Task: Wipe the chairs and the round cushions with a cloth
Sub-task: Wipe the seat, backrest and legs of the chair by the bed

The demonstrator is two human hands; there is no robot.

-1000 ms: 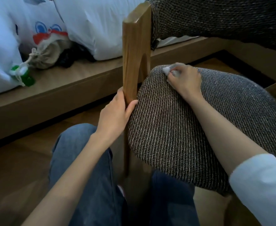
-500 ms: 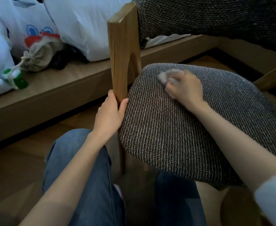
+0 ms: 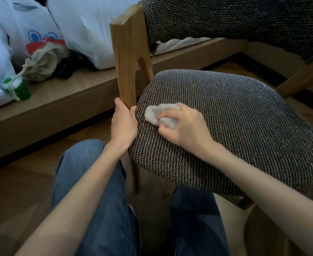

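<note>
A wooden chair with a dark woven seat cushion fills the middle and right of the view. Its wooden post rises at the seat's left edge, and the woven backrest spans the top right. My left hand grips the lower part of that post. My right hand presses a crumpled pale grey cloth against the left part of the seat, close to my left hand. The fingers cover part of the cloth.
A low wooden platform runs behind the chair with white pillows, a drawstring pouch and a small green item on it. My jeans-clad knees are under the seat front. Wooden floor lies at the left.
My right hand has dragged the cloth from the back edge of the seat forward and left toward the post. My left hand has stayed on the post.
</note>
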